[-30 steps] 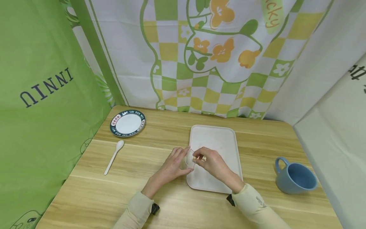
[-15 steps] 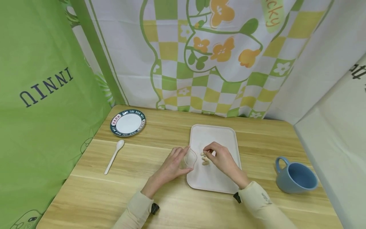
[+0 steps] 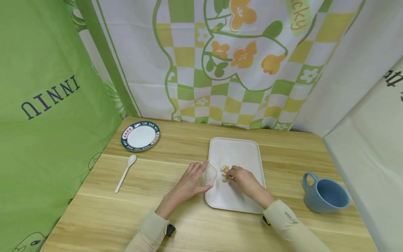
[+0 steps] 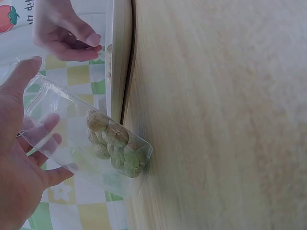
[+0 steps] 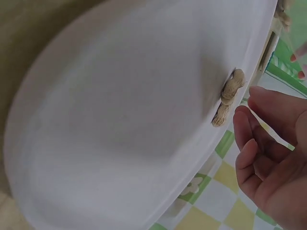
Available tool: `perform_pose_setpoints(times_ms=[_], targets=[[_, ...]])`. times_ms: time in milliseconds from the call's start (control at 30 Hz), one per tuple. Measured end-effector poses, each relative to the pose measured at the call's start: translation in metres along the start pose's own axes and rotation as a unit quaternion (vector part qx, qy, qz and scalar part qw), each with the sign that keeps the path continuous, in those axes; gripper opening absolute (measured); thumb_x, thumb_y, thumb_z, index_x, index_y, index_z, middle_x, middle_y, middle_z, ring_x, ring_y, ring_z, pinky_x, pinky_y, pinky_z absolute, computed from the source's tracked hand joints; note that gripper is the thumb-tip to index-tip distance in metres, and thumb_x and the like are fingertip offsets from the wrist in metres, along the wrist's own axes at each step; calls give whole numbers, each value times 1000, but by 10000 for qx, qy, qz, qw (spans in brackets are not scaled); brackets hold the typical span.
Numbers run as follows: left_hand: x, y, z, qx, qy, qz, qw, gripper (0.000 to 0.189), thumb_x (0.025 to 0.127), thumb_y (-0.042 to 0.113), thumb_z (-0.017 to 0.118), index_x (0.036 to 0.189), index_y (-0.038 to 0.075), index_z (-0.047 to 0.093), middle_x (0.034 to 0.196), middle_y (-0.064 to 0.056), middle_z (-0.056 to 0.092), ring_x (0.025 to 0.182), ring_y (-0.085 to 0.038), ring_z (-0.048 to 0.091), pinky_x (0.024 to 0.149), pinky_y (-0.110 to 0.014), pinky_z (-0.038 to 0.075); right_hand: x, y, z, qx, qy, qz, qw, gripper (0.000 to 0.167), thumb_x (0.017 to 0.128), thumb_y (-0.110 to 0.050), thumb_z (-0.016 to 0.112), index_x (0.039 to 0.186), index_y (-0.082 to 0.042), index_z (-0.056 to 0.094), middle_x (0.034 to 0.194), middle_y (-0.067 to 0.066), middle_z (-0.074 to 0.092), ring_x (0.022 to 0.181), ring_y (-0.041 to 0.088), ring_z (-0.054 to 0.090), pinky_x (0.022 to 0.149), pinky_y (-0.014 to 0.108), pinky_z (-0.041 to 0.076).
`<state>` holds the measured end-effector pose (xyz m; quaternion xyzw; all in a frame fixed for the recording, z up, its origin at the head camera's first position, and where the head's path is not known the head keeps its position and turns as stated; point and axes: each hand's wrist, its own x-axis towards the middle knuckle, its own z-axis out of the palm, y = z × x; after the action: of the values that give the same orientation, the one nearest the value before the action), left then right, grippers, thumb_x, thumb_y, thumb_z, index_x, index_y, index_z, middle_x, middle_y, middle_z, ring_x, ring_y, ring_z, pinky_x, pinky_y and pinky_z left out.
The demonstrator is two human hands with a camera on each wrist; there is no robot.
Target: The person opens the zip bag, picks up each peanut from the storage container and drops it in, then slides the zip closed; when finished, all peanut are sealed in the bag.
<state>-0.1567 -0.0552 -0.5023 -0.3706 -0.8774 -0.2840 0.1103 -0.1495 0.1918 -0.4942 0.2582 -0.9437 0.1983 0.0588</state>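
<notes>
My left hand (image 3: 190, 180) grips a clear plastic bag (image 4: 76, 163) near its mouth, thumb on one side and fingers on the other. It stands beside the left edge of the white tray (image 3: 223, 197), with several peanuts (image 4: 115, 141) at its bottom. Over the tray, my right hand (image 3: 247, 180) is at a small group of peanuts (image 3: 224, 168), its fingers bent. In the right wrist view a gap shows between thumb and index finger, right by two peanuts (image 5: 231, 88); nothing is seen held there.
A white spoon (image 3: 124, 175) lies at the left, below a plate (image 3: 141, 136) with a dark green patterned rim. On the right stands a blue mug (image 3: 321, 201). Printed cloth (image 3: 189, 84) hangs behind the wooden table (image 3: 176, 150).
My right hand has moved from the bag's mouth rightward over the tray and down to the peanuts there. My left hand has kept its hold on the bag in place.
</notes>
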Motion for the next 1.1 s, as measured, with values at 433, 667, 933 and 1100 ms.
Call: perform_pose_setpoints(times_ms=[433,667,933,1100], targets=[[-1,0,-2,-32,28,-14,10000,85,75,32,82,143,1,40,115,-9,53,113,-25,47,98,-37,44,3,-3,10,-340,-153,194,9991,14,74,-9,82,78,-9,69,71,-4,54,65,11,53,57,28,48],[-1,-1,-2,-46,-13,-24,10000,87,75,32,82,144,2,38,115,-9,53,113,-25,47,99,-37,43,2,-3,15,-364,-87,167,9992,13,75,-9,81,77,-10,67,70,-5,55,62,11,53,55,27,47],[-1,-1,-2,3,48,35,10000,85,75,32,82,141,-1,41,113,-9,53,111,-26,47,97,-37,45,1,-5,0,380,62,669,9970,11,78,-3,77,85,-9,70,77,-3,64,68,9,57,60,28,50],[-1,-1,-2,8,23,-1,10000,85,75,32,82,143,1,40,113,-9,53,112,-26,47,98,-37,44,2,-6,-13,664,418,527,9955,14,78,-2,77,89,-8,70,82,-1,65,71,10,60,61,26,51]])
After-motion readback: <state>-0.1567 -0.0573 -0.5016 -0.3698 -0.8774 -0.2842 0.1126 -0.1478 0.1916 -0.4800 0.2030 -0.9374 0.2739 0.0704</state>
